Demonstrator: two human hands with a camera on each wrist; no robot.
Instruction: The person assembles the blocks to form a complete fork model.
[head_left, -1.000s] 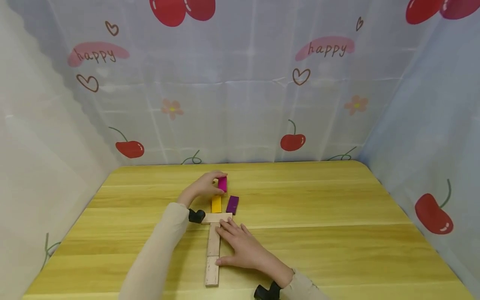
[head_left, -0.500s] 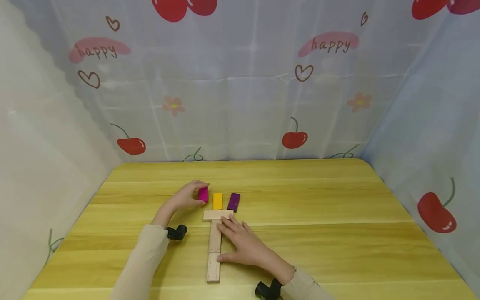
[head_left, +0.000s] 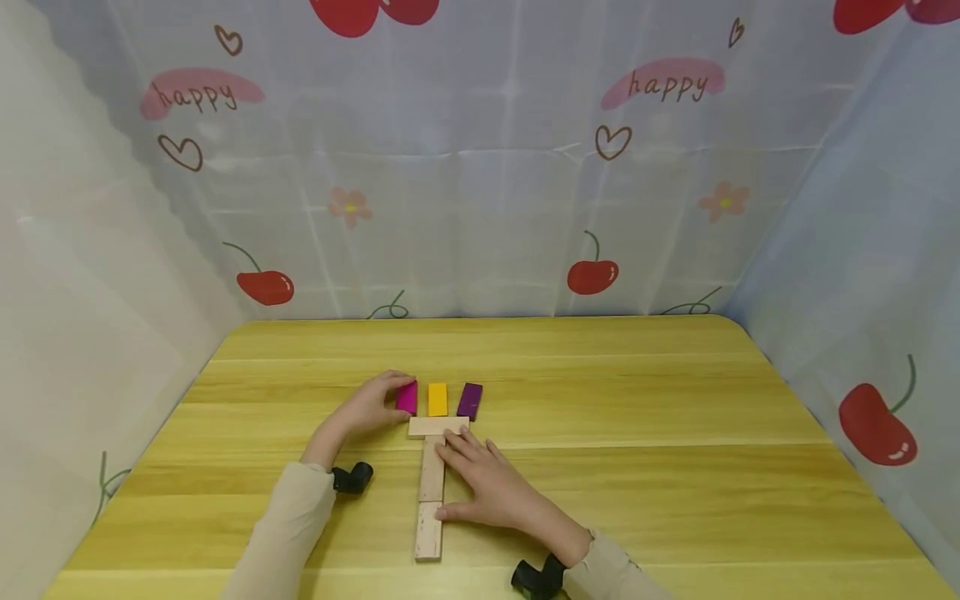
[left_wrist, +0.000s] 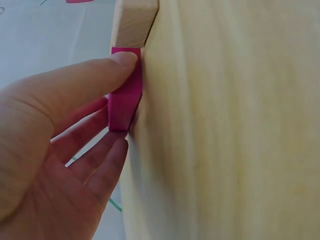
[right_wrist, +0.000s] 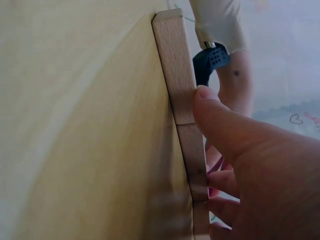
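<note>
My left hand pinches a magenta wooden block between thumb and fingers, low at the table. In the left wrist view, the thumb lies over the block's face, right beside the end of a plain wooden block. Three plain blocks form a T: a crosspiece, an upper stem block and a lower stem block. My right hand rests along the T's right side with fingers spread, fingertips on the crosspiece and thumb on the lower block. A yellow block stands beyond the crosspiece.
A purple block sits slightly tilted right of the yellow one, close to the crosspiece's right end. The wood-grain table is bounded at the back by a printed curtain. Each wrist wears a black camera.
My left hand has brought the magenta block from behind the yellow block leftward and toward me, to the yellow one's left. The right hand has stayed on the plain blocks.
</note>
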